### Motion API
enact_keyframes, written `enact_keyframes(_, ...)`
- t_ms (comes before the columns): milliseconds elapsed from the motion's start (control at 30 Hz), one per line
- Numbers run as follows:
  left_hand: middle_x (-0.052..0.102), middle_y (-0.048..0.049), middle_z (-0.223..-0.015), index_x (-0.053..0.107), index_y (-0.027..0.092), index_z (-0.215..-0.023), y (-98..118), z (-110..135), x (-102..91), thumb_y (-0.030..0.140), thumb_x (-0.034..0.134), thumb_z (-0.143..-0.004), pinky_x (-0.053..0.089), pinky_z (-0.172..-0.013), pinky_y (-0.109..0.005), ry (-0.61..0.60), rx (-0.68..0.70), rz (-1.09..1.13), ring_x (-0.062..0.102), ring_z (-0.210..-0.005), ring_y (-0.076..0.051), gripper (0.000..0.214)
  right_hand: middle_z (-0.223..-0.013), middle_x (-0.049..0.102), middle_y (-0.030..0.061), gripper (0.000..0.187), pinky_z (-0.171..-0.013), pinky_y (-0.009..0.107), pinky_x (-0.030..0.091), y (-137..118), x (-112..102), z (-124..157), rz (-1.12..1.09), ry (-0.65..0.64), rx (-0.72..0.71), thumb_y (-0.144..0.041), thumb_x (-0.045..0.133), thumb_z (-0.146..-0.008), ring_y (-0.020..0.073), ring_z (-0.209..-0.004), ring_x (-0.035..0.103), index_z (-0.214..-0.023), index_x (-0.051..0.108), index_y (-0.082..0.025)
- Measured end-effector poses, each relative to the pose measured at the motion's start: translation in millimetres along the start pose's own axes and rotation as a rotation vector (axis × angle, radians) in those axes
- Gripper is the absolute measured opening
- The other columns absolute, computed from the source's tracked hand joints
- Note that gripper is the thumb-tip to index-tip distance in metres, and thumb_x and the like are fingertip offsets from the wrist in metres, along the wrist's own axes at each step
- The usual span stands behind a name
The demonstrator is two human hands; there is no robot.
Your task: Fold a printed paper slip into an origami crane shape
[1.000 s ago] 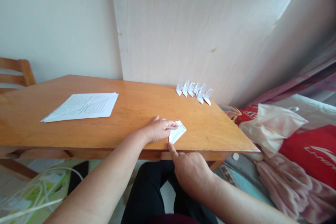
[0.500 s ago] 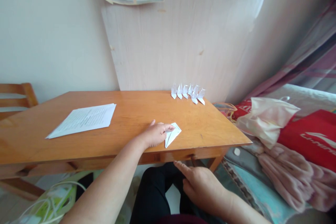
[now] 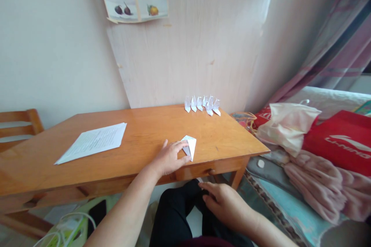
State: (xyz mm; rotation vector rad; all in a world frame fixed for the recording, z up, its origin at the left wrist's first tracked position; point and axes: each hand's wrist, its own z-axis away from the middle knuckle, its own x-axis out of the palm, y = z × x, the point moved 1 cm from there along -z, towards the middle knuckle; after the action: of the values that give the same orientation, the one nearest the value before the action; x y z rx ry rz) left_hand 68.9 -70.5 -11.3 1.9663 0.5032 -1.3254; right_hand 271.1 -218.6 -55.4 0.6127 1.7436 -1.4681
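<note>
My left hand [image 3: 169, 157] lies on the wooden table [image 3: 139, 142] near its front edge, fingers pressed on a small folded white paper [image 3: 189, 145] that points toward me. My right hand [image 3: 224, 202] rests below the table edge over my lap, fingers loosely stretched and holding nothing. A row of several small folded paper pieces [image 3: 202, 104] stands at the table's back right, against the wall panel.
A stack of printed sheets [image 3: 94, 142] lies on the left of the table. A wooden chair [image 3: 20, 123] stands at far left. Bags and pink cloth [image 3: 307, 139] are piled on a bed to the right. Cables lie on the floor below.
My right hand left the paper's tip and dropped below the table edge to my lap. My left hand turned the folded paper so its tip points toward me. The view tilted upward.
</note>
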Motion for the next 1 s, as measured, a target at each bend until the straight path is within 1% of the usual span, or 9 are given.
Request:
enact_keyframes(100,0.056,-0.0082,-0.145,0.055,0.03,-0.134,10.5,10.9,4.4,0.06,0.069,-0.08,-0.003,-0.119,-0.063,0.002,0.045,-0.054,0.047,-0.135,-0.031,0.064,-0.112,0.075,0.0101,0.036,-0.089,0.034,0.052,6.7,4.6,-3.2,-0.148,0.059,-0.01,-0.024,0.051,-0.091,0.0243,-0.103,0.07,-0.121,0.071,-0.019)
enact_keyframes(200,0.061,-0.007,-0.139,0.06,0.03,-0.127,19.4,21.1,10.9,0.046,0.074,-0.08,-0.01,-0.119,-0.059,0.093,0.055,-0.125,0.05,-0.132,-0.029,0.052,-0.085,0.074,0.0077,0.032,-0.064,0.027,0.051,12.5,10.7,-10.0,-0.384,0.089,0.062,-0.035,0.048,-0.096,0.0187,-0.072,0.069,-0.103,0.072,-0.015)
enact_keyframes(300,0.064,-0.0046,-0.136,0.064,0.03,-0.122,27.9,30.6,16.3,0.033,0.067,-0.087,-0.009,-0.121,-0.056,0.157,0.067,-0.152,0.053,-0.129,-0.026,0.035,-0.073,0.067,0.0039,0.043,-0.045,0.021,0.038,14.8,16.6,-19.6,-0.67,0.077,0.214,-0.05,0.047,-0.096,0.0113,-0.05,0.056,-0.092,0.068,-0.013)
enact_keyframes(500,0.065,-0.0033,-0.135,0.064,0.033,-0.123,40.9,46.1,22.5,0.023,0.056,-0.092,-0.011,-0.12,-0.06,0.202,0.074,-0.147,0.055,-0.127,-0.026,0.033,-0.074,0.067,0.0045,0.06,-0.042,0.017,0.033,2.4,23.5,-40.9,-1.058,0.016,0.338,-0.067,0.042,-0.093,0.0095,-0.05,0.058,-0.101,0.065,-0.012)
enact_keyframes(633,0.062,-0.0031,-0.139,0.061,0.032,-0.127,43.4,54.5,27.0,0.019,0.053,-0.092,-0.004,-0.122,-0.061,0.233,0.08,-0.137,0.051,-0.132,-0.027,0.038,-0.069,0.065,0.0023,0.044,-0.043,0.018,0.033,-7.4,26.7,-47.2,-1.06,0.021,0.287,-0.054,0.057,-0.091,0.0076,-0.047,0.055,-0.091,0.065,-0.011)
enact_keyframes(700,0.059,-0.0042,-0.142,0.058,0.03,-0.129,41.8,60.3,29.3,0.016,0.051,-0.091,0.003,-0.123,-0.06,0.318,0.06,-0.1,0.047,-0.136,-0.027,0.042,-0.066,0.063,0.0008,0.039,-0.045,0.018,0.033,-9.4,27.2,-46.4,-1.063,0.059,0.261,-0.05,0.06,-0.089,0.0074,-0.046,0.054,-0.088,0.064,-0.011)
enact_keyframes(867,0.064,-0.0107,-0.126,0.056,0.024,-0.122,37.4,75.3,33.7,0.034,0.055,-0.094,0.042,-0.109,-0.048,0.669,-0.237,0.341,0.057,-0.122,-0.028,0.03,-0.064,0.063,-0.0001,0.045,-0.047,0.019,0.033,-14.3,22.0,-38.7,-1.103,0.106,0.177,-0.056,0.061,-0.088,0.0079,-0.047,0.054,-0.089,0.064,-0.011)
enact_keyframes(933,0.066,-0.0108,-0.121,0.058,0.022,-0.118,43.3,77.1,33.2,0.043,0.061,-0.092,0.047,-0.104,-0.045,0.65,-0.328,0.599,0.06,-0.118,-0.028,0.034,-0.064,0.064,-0.0003,0.046,-0.047,0.02,0.032,-19.8,18.7,-35.1,-1.106,0.087,0.132,-0.057,0.062,-0.087,0.0078,-0.047,0.054,-0.088,0.063,-0.012)
enact_keyframes(1000,0.066,-0.0113,-0.124,0.058,0.02,-0.122,55.2,76.5,30.4,0.044,0.065,-0.089,0.046,-0.105,-0.043,0.57,-0.306,0.901,0.06,-0.12,-0.027,0.041,-0.064,0.064,-0.0003,0.045,-0.046,0.02,0.031,-27.1,16.4,-31.6,-1.104,0.059,0.091,-0.058,0.062,-0.087,0.0078,-0.046,0.054,-0.084,0.062,-0.013)
